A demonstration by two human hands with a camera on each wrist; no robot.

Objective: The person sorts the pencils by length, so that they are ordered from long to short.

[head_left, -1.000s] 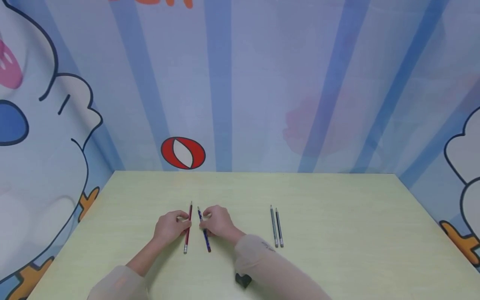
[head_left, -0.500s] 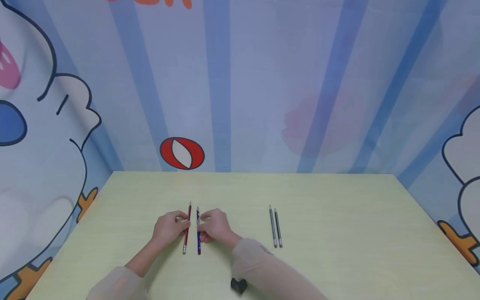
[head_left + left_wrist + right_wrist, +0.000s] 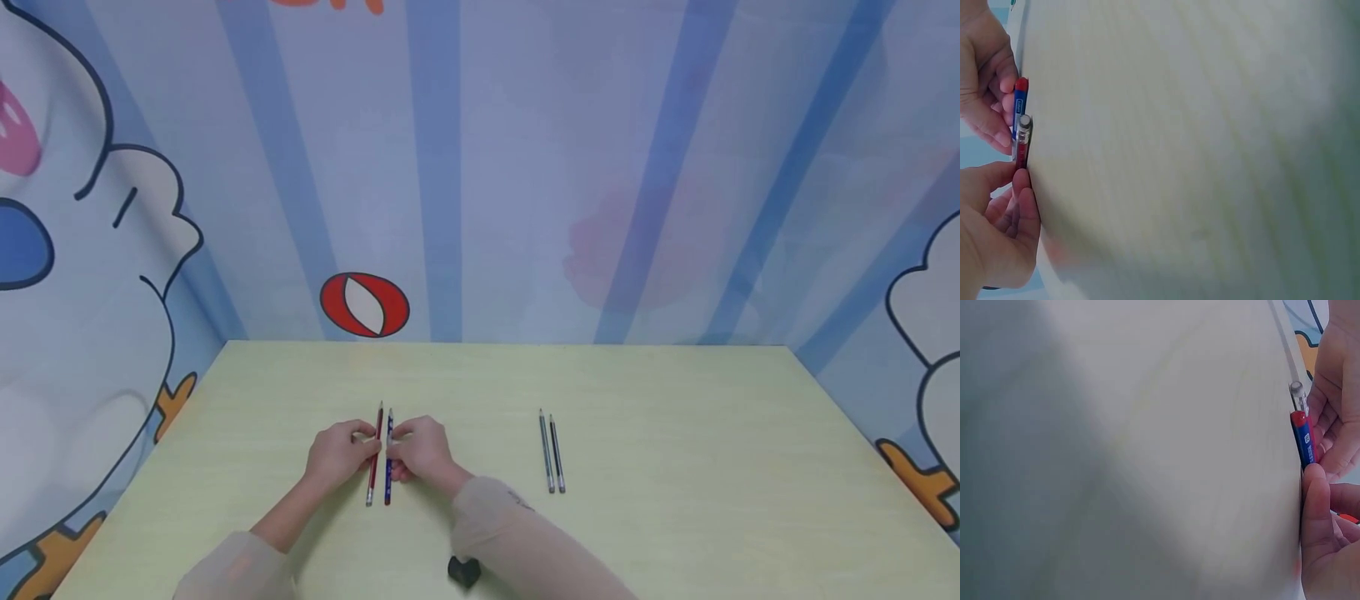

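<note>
My left hand [image 3: 335, 454] pinches a red pencil [image 3: 372, 475] with a white eraser end, which lies on the table pointing away from me. Just to its right, my right hand [image 3: 422, 450] pinches a blue patterned pencil [image 3: 387, 483] with a red end. The two pencils lie side by side, nearly parallel, with a narrow gap between them in the head view. From the left wrist, the silver-and-white end of the red pencil [image 3: 1023, 134] shows close to the blue pencil [image 3: 1019, 100]. The right wrist view shows the blue pencil's red end [image 3: 1298, 419] between thumb and fingers.
Farther right on the table [image 3: 675, 433] lie a grey-green pencil [image 3: 547, 454] and a dark pencil [image 3: 557, 457], side by side. A small black object [image 3: 464, 572] shows at the right sleeve. A printed cloth backdrop [image 3: 517, 167] rises behind the table's far edge.
My right hand has moved left with the blue pencil, which has turned from slanted to nearly parallel with the red one. My left hand and the red pencil have hardly moved.
</note>
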